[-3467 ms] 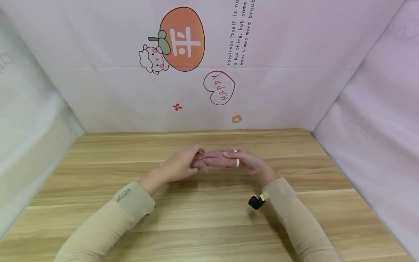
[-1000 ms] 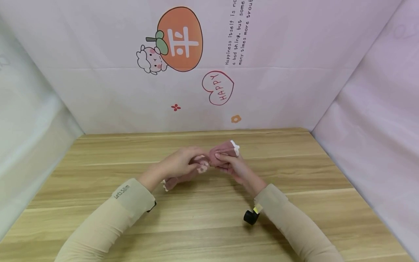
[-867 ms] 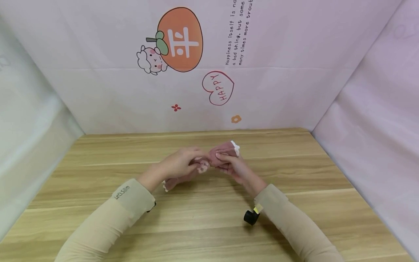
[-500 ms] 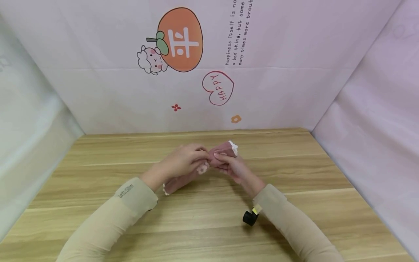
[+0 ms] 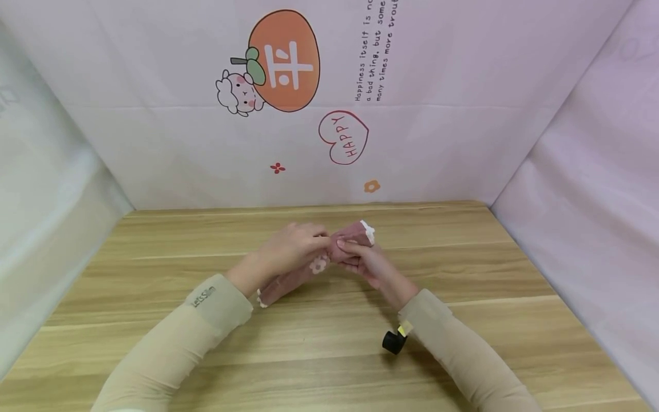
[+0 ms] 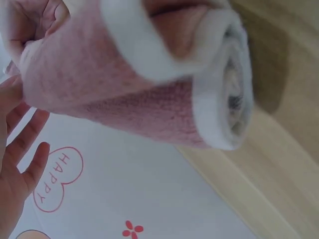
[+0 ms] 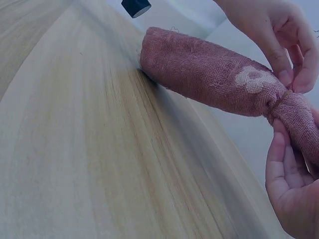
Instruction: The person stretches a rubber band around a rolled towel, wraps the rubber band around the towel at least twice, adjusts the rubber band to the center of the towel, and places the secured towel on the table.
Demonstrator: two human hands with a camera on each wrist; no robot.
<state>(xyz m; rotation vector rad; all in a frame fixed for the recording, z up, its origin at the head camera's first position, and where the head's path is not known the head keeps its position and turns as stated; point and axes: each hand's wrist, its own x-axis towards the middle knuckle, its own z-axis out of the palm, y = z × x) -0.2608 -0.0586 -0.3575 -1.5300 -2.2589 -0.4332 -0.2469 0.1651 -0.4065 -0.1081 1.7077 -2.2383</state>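
A pink towel (image 5: 290, 281) with white edging and a pale flower patch (image 7: 255, 79) is rolled into a tube. It is pinched in at its middle, where a thin brownish band (image 7: 277, 102) shows in the right wrist view. My left hand (image 5: 293, 249) lies over the roll from above, its thumb and fingertips pinching right at that narrow waist. Its remaining fingers are spread in the left wrist view. From the right, my right hand (image 5: 368, 263) grips the other half, thumb on top. The coiled white-edged end (image 6: 224, 99) faces the left wrist camera.
Under the hands is a wood-grain table (image 5: 319, 355). White printed cloth (image 5: 422, 143) walls it at the back and on both sides. A small black camera (image 5: 393, 342) sticks out from the right sleeve (image 5: 432, 315).
Since the oldest frame, the towel's left half has swung down toward the front. In the last second my left hand has shifted slightly right over the waist, showing the flower more; my right hand barely moved.
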